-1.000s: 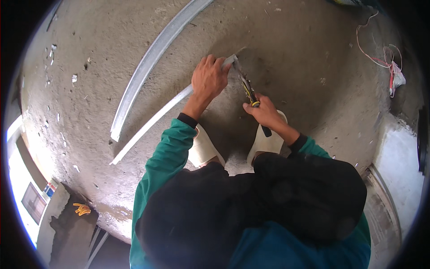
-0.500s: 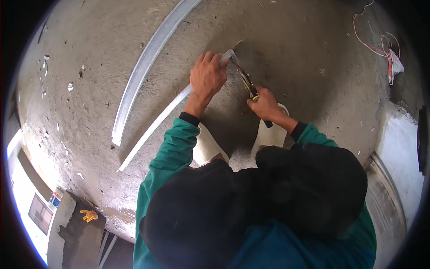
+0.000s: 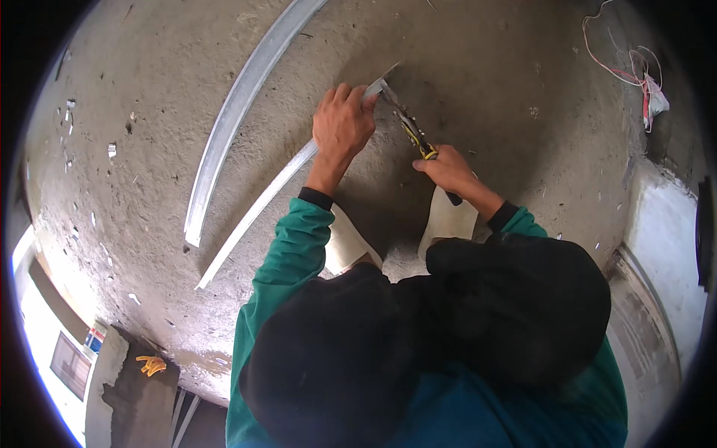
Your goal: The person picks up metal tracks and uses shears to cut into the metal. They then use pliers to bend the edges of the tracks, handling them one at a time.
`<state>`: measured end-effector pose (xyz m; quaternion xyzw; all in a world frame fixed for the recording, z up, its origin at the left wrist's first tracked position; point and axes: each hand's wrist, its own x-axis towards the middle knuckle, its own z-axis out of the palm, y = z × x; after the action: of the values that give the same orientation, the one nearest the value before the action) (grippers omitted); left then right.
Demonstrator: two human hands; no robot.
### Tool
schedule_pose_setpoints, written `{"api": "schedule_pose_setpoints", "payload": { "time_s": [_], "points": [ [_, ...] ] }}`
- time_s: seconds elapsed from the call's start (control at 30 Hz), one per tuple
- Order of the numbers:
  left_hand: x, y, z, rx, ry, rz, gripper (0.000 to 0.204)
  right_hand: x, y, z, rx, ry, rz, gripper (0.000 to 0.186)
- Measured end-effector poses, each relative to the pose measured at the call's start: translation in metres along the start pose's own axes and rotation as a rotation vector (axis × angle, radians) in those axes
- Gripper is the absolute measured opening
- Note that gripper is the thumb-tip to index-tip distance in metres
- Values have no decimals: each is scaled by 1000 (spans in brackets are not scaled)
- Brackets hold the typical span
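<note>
My left hand [image 3: 343, 127] is closed round a narrow light-grey metal channel [image 3: 258, 213] close to its far end. The strip slants from there down to the left. In my right hand [image 3: 448, 170] is a pair of tin snips [image 3: 414, 136] with black and yellow handles, gripped by the handles. Its jaws meet the channel's far end just beyond my left fingers. Whether the blades are closed through the metal is too small to tell. A wider metal channel [image 3: 237, 112] lies on the floor to the left, apart from my hands.
Small metal scraps [image 3: 112, 150] are strewn over the rough concrete floor [image 3: 172, 82] at left. A tangle of red and white wire [image 3: 646, 86] lies at the far right. Orange gloves [image 3: 151, 365] rest at the lower left. My light boots [image 3: 448, 216] stand beneath my hands.
My right hand and the snips' handles have shifted slightly to the right, away from my left hand. The jaws stay at the channel's end, and my left hand keeps its grip.
</note>
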<state>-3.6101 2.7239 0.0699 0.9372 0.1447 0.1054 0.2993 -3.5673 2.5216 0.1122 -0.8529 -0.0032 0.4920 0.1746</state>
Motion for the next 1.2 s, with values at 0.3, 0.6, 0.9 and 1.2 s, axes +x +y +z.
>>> {"api": "schedule_pose_setpoints", "payload": {
  "time_s": [0.3, 0.6, 0.9, 1.2],
  "points": [
    [-2, 0, 2, -3, 66, 28, 19, 10, 14, 9, -91, 62, -140, 42],
    [-2, -6, 5, 2, 37, 24, 22, 15, 13, 17, -157, 122, -157, 38],
    [-4, -5, 6, 19, 56, 40, 20, -2, 7, -9, 55, 39, -101, 38],
    [-17, -7, 5, 65, 91, 84, 17, -2, 14, -2, 13, 43, -97, 48]
  ]
}}
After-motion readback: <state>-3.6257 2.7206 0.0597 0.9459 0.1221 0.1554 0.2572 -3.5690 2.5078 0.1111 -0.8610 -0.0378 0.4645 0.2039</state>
